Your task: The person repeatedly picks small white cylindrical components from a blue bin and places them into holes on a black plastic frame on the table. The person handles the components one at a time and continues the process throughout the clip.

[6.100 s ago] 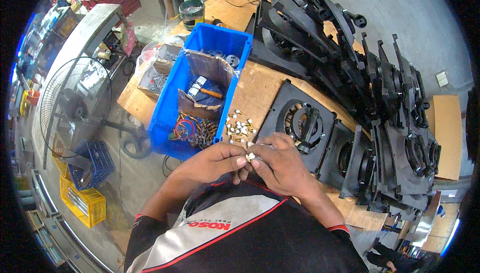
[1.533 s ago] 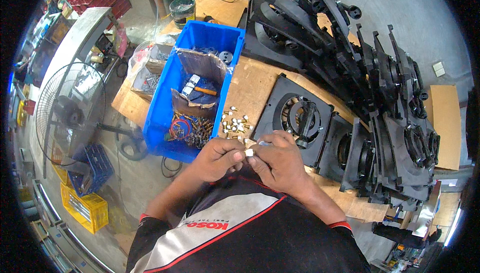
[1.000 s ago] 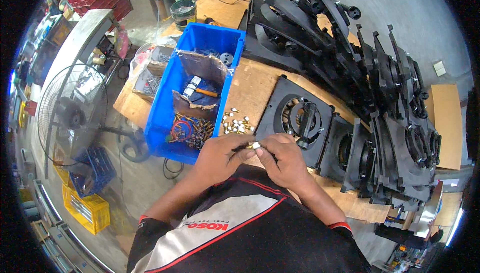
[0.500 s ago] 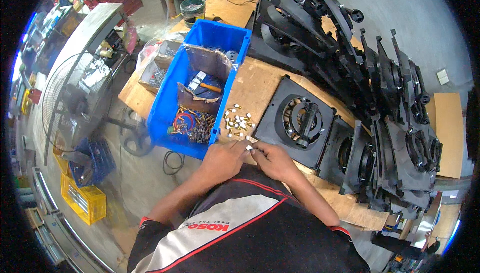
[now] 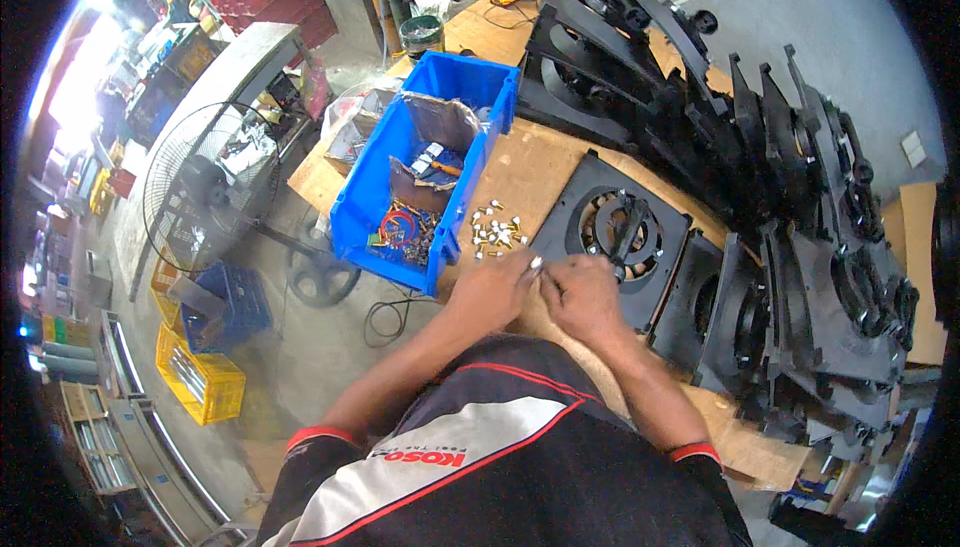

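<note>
Close two-handed work at the wooden bench (image 5: 522, 159).
Left to right, we note a blue bin (image 5: 365, 187), its cardboard dividers (image 5: 440, 119) presumably keeping parts sorted; loose white-tipped fittings (image 5: 498, 232) lie beside it, likely for easy reach; the left hand (image 5: 505, 287) appears to pinch a small white piece (image 5: 535, 263) between the hands; the right hand (image 5: 582, 297) curls narrowly alongside, perhaps steadying it, though we cannot tell whether it grips; a black panel (image 5: 567, 217) lies flat just beyond.
</note>
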`<state>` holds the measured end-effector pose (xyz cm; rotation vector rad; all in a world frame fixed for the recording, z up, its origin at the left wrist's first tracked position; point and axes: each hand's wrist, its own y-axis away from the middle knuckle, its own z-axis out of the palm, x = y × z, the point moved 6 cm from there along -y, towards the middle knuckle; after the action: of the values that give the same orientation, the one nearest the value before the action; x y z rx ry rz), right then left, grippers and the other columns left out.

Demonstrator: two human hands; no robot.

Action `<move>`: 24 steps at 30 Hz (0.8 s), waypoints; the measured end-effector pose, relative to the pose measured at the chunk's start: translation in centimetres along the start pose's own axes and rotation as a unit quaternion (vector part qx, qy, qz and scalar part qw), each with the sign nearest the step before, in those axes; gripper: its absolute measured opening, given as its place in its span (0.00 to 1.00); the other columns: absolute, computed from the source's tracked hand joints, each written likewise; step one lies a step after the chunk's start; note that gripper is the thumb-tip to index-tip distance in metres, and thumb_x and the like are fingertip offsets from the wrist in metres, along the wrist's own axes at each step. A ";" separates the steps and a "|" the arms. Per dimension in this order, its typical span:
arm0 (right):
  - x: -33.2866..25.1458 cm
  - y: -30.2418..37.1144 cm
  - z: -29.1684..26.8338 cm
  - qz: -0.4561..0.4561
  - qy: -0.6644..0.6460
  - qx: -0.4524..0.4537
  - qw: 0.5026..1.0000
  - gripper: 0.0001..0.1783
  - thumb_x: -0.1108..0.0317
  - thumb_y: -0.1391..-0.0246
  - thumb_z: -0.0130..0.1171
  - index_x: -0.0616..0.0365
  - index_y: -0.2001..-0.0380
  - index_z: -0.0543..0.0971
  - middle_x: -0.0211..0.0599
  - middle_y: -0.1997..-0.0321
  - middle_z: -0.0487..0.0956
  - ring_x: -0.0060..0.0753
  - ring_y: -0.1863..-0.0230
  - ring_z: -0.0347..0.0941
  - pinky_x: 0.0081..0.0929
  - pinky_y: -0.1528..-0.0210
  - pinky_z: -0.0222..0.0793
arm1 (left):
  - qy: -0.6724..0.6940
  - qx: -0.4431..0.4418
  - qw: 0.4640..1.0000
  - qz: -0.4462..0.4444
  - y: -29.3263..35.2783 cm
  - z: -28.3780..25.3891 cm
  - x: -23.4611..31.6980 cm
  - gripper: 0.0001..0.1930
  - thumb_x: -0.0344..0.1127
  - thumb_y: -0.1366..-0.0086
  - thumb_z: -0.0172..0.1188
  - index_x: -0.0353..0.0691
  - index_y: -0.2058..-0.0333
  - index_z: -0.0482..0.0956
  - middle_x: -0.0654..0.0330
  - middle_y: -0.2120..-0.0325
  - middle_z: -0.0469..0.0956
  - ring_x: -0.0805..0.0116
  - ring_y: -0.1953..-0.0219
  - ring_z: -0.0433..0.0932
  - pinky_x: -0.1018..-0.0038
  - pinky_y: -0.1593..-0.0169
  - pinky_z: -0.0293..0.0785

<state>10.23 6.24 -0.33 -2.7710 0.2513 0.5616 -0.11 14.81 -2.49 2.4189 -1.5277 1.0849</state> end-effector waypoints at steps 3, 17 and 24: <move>0.8 -0.8 -4.2 -0.021 0.049 0.054 0.997 0.08 0.64 0.48 0.59 0.57 0.75 0.79 0.46 0.75 0.78 0.53 0.68 0.73 0.49 0.62 0.64 | 0.019 0.014 0.999 0.033 -3.8 -1.6 3.3 0.10 0.36 0.33 0.53 0.37 0.60 0.76 0.42 0.71 0.80 0.42 0.67 0.80 0.51 0.65 0.74; 3.7 8.2 -2.2 0.062 -0.123 0.006 0.990 0.13 0.61 0.44 0.56 0.57 0.64 0.83 0.48 0.67 0.81 0.53 0.59 0.77 0.47 0.52 0.69 | -0.204 -0.106 0.970 -0.081 -5.9 4.2 -6.7 0.11 0.37 0.39 0.58 0.37 0.64 0.83 0.45 0.68 0.82 0.45 0.62 0.82 0.54 0.56 0.78; 7.9 16.2 4.2 0.158 -0.179 -0.084 0.967 0.15 0.58 0.41 0.54 0.58 0.64 0.83 0.51 0.64 0.82 0.56 0.59 0.78 0.47 0.55 0.73 | -0.228 -0.119 0.949 -0.184 -1.2 11.2 -15.6 0.12 0.32 0.41 0.58 0.37 0.59 0.82 0.46 0.60 0.80 0.47 0.57 0.81 0.55 0.53 0.78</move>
<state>12.23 -8.44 -11.37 -2.7333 0.5914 1.1967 2.79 22.59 -19.86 2.7375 -1.1311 0.2654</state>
